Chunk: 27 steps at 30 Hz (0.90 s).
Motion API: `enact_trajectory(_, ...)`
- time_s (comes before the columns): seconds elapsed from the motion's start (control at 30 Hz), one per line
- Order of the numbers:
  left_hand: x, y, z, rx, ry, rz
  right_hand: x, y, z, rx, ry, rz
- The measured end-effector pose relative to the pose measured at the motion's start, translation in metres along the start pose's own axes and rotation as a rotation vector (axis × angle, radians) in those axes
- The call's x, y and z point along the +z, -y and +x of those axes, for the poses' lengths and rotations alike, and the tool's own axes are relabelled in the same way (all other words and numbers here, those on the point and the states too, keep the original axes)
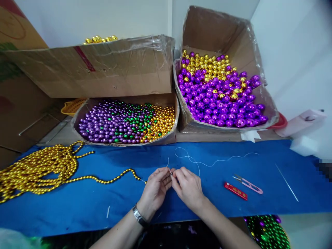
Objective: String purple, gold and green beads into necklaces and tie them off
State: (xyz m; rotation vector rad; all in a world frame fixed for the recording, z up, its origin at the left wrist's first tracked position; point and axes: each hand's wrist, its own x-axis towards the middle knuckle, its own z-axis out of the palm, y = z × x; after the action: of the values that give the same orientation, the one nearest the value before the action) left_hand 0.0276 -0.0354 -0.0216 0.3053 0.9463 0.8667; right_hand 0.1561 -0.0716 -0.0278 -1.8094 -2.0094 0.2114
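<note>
My left hand and my right hand meet at the front middle of the blue cloth, fingertips pinched together on a thin white thread. The thread loops away to the right across the cloth. From my left fingers a strand of gold beads trails left to a big heap of gold bead strings. A watch sits on my left wrist.
Red lighter and pink thread snips lie right of my hands, with a long needle further right. Behind stand a box of purple, green and gold beads and a box of large purple and gold balls.
</note>
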Motion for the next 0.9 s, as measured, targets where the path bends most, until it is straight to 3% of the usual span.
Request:
enact_trajectory(0.2, -0.001, 0.001, 0.000, 0.055, 0.001, 0.005, 0.001, 0.001, -0.005, -0.061, -0.027, 0.053)
enact_trajectory(0.3, -0.004, -0.002, -0.001, 0.096, 0.018, 0.056, -0.013, -0.006, -0.003, -0.128, -0.014, 0.132)
enact_trajectory(0.43, -0.004, -0.010, -0.007, 0.170, 0.100, 0.279, -0.038, -0.021, 0.009, -0.233, -0.024, 0.209)
enact_trajectory(0.6, 0.000, -0.020, -0.017, 0.280, 0.172, 0.501, -0.048, -0.028, 0.024, -0.441, 0.130, 0.314)
enact_trajectory(0.7, 0.002, -0.022, -0.020, 0.338, 0.190, 0.569, -0.041, -0.025, 0.024, -0.379, 0.200, 0.411)
enact_trajectory(0.9, 0.002, -0.027, -0.022, 0.396, 0.176, 0.747, -0.040, -0.025, 0.020, -0.245, 0.212, 0.508)
